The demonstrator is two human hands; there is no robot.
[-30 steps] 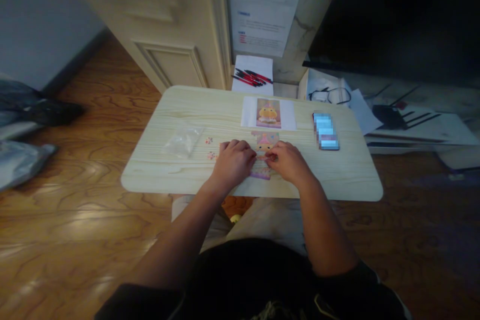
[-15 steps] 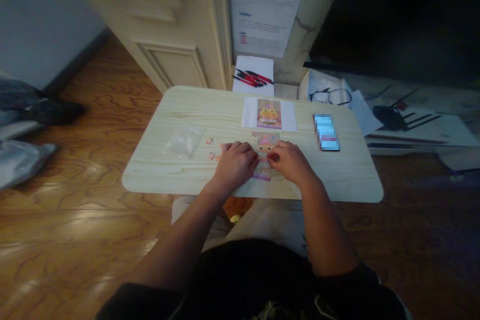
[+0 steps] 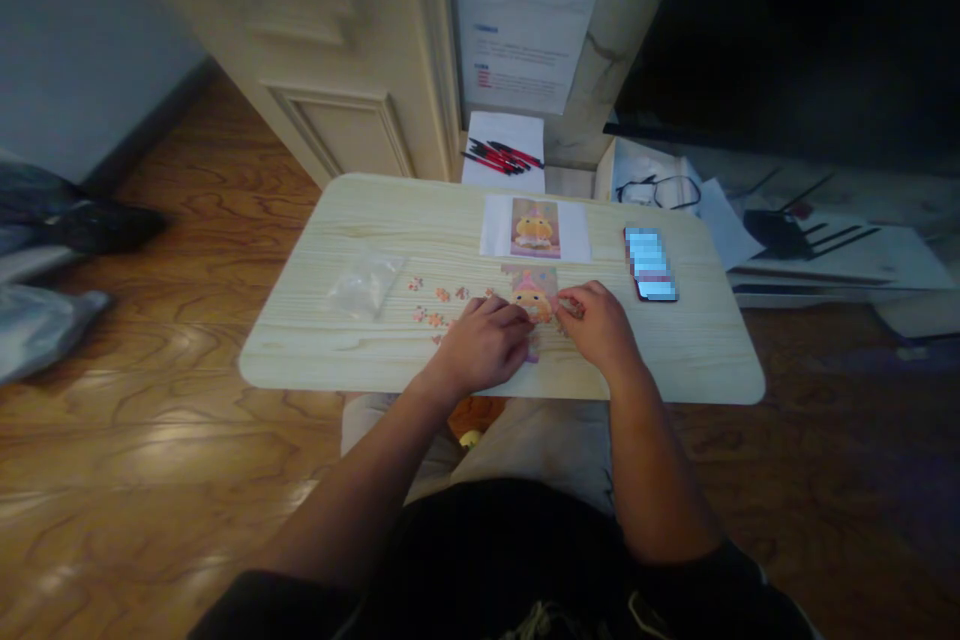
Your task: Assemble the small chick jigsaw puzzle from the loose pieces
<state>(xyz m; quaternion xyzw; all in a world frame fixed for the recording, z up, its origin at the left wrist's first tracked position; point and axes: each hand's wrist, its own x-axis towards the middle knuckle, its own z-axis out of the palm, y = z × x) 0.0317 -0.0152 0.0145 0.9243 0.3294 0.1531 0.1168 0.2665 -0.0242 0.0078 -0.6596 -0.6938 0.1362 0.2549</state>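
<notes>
hands: 2 point(image 3: 484, 345) point(image 3: 598, 325), curled on 1 puzzle point(image 3: 534, 295) | loose pieces point(image 3: 435, 305): about 6

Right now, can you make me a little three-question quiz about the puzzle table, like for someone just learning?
1. True or false: both hands rest on the puzzle.
2. Which lies to the right of the puzzle?
A. the phone
B. the plastic bag
C. the loose pieces
3. Fill in: the picture card lies on the far side of the puzzle, near the table's ____ edge.

Key
1. True: the left hand and the right hand both lie over its near part.
2. A. The bag and loose pieces lie to its left.
3. Far.
</notes>
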